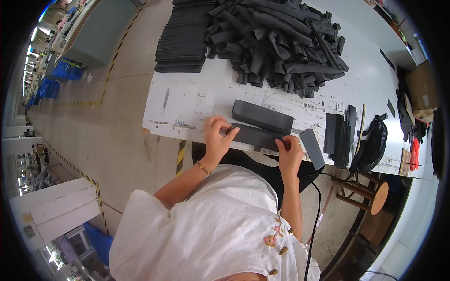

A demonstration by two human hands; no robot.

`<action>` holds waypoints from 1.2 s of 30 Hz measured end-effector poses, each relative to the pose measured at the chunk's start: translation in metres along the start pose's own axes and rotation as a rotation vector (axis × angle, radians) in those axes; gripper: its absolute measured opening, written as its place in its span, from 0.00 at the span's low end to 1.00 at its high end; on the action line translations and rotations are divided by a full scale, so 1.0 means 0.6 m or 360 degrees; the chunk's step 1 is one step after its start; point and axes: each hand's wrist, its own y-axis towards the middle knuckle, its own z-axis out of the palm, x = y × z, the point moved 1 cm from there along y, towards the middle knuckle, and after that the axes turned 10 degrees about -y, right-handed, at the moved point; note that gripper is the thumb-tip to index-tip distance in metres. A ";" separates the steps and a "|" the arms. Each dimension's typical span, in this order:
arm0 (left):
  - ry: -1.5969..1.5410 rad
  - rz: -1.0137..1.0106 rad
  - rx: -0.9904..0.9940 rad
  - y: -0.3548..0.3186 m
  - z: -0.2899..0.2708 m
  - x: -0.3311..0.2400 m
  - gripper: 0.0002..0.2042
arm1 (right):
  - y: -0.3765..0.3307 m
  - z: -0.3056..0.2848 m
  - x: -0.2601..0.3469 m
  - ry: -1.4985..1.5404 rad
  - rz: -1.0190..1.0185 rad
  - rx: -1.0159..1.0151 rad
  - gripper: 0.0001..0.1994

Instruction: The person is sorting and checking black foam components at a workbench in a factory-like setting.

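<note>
A flat dark grey fabric strip (255, 137) lies along the table's near edge, its ends pinched in my two hands. My left hand (217, 139) grips the left end between thumb and fingers. At the right end, my right hand (290, 151) is closed on the same strip. Just beyond it and almost parallel sits a thick dark grey block (262, 116), perhaps a stack of strips; its layers are hard to make out. A smaller grey rectangular piece (312, 149) stands slanted at the table edge, right of my right hand.
A large loose heap of dark strips (281, 42) covers the far middle of the white table (164, 105); a neat stack (183, 44) lies left of it. More dark strips (333, 133) and a black bag (371, 144) are on the right. A wooden stool (378, 197) and cable (319, 201) are below.
</note>
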 end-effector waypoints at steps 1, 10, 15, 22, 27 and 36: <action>-0.0048 -0.0101 -0.0004 -0.002 0.004 0.010 0.13 | 0.006 0.008 -0.008 0.0011 0.0021 0.0022 0.10; -0.0153 -0.0355 0.0163 0.009 -0.010 -0.014 0.16 | 0.011 -0.024 0.002 -0.0011 -0.0083 0.0012 0.12; -0.0077 -0.0115 0.0058 0.066 -0.018 -0.037 0.14 | 0.024 -0.073 -0.061 -0.0719 -0.0295 -0.0572 0.13; -0.0860 -0.0299 0.0131 0.288 0.128 -0.056 0.11 | 0.041 -0.079 -0.132 -0.1592 -0.0171 -0.0074 0.20; -0.0692 -0.0549 -0.0151 0.368 0.245 -0.006 0.21 | 0.029 -0.096 -0.101 -0.1417 -0.0357 -0.0059 0.19; -0.1901 -0.1270 0.0301 0.347 0.217 -0.042 0.06 | 0.035 -0.091 -0.138 -0.1499 -0.0542 0.0004 0.06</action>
